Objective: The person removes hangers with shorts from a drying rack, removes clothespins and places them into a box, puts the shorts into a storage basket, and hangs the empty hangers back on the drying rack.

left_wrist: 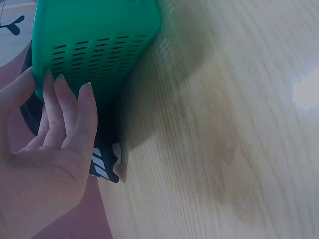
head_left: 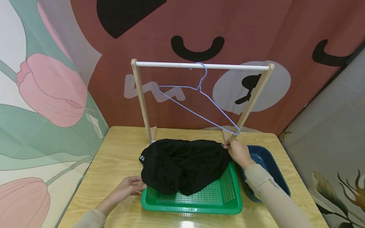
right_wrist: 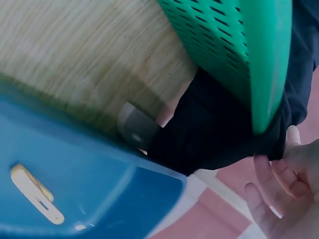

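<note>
A black garment (head_left: 185, 164) lies bunched across the back of a green perforated basket (head_left: 194, 209), draping over its rim; its exact kind is hard to tell. My right hand (head_left: 238, 152) pinches the cloth at its far right edge, and in the right wrist view the dark fabric (right_wrist: 209, 129) hangs past the basket's corner. At the basket's left side, my left hand (head_left: 129, 188) holds the rim. The left wrist view shows the thumb at the rim and the fingers (left_wrist: 65, 104) against the slotted outer wall. A white-striped patch (left_wrist: 102, 164) shows on the garment.
Behind the basket stands a wooden rack with a white bar (head_left: 171, 65), from which a blue hanger (head_left: 196, 112) hangs tilted. A dark blue tray (head_left: 265, 161) sits to the right, with a small yellowish oblong object (right_wrist: 37, 194) in it. Curtains surround the wooden table (head_left: 114, 152).
</note>
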A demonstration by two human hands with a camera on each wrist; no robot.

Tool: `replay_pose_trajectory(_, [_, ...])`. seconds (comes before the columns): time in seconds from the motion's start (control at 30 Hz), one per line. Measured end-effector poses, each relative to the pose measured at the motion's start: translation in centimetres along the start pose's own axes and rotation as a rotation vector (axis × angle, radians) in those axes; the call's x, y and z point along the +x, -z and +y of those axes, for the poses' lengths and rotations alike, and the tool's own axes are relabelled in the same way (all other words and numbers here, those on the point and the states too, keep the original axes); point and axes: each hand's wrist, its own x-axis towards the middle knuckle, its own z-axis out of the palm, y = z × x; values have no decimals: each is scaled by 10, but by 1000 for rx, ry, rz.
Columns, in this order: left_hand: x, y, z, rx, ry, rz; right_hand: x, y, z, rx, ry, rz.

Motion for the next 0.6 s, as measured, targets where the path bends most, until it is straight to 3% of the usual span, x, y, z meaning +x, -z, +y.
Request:
replay_pose_trajectory(0.13, [0,0,0,-4,-1,1,0,7,-12,-76,40,-35])
replay_pose_trajectory(0.33, [-1,-1,-1,2,-10,14,-6,18,-39,-104,127,-105])
replay_pose_trajectory(0.6, [-1,-1,-1,12,-5,24,-23,24,-72,-142,331,-61])
